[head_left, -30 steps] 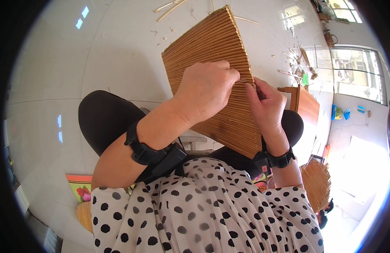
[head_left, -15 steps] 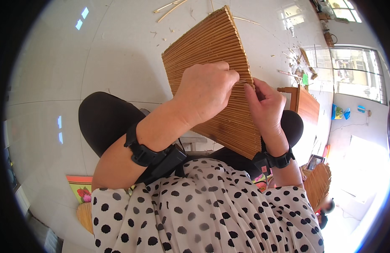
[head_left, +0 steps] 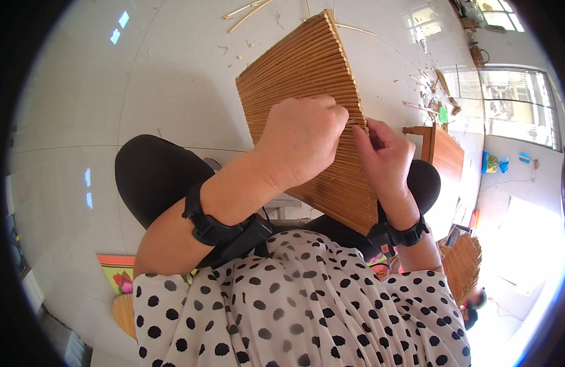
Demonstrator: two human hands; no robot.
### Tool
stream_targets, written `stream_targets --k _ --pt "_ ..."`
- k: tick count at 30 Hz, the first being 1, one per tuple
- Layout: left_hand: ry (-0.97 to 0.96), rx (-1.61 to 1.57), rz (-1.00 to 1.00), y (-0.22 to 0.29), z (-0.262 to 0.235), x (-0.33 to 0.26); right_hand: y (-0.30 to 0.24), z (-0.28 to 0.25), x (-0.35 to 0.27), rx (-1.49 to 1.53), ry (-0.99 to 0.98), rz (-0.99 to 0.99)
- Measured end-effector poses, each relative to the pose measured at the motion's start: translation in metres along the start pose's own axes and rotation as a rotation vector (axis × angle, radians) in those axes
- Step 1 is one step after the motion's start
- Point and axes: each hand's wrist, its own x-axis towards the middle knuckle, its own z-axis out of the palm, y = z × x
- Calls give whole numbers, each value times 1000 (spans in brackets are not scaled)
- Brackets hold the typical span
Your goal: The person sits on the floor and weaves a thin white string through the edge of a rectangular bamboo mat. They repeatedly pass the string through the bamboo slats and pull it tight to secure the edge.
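Note:
A slatted panel (head_left: 294, 61) of thin golden-brown stalks, bound side by side, stands tilted between my knees. My left hand (head_left: 307, 140) is closed over its face, near the right edge. A thin pale strand (head_left: 352, 122) shows at the left hand's fingertips, seemingly pinched there; its far end I cannot make out. At the same edge, my right hand (head_left: 387, 156) grips the panel, thumb on the near face and fingers partly hidden behind it. The panel's middle is covered by my left hand and forearm.
Loose stalks (head_left: 249, 13) and scraps lie on the tiled floor (head_left: 74, 122) beyond the panel. More debris is strewn at the right, close to a wooden cabinet (head_left: 444, 153). Another woven piece (head_left: 462, 266) rests behind my right elbow. Grey wood shows beneath the panel.
My left hand has shifted slightly right and down along the panel, closer to my right hand. The strand between them shows less. The panel has barely moved.

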Motion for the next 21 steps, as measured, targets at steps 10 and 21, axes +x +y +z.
stream_targets --k 10,21 --pt "67 -124 18 11 -7 -12 -8 0 -17 116 57 -78" --pt "-281 -256 -475 43 -58 -58 -19 5 -49 184 66 -220"
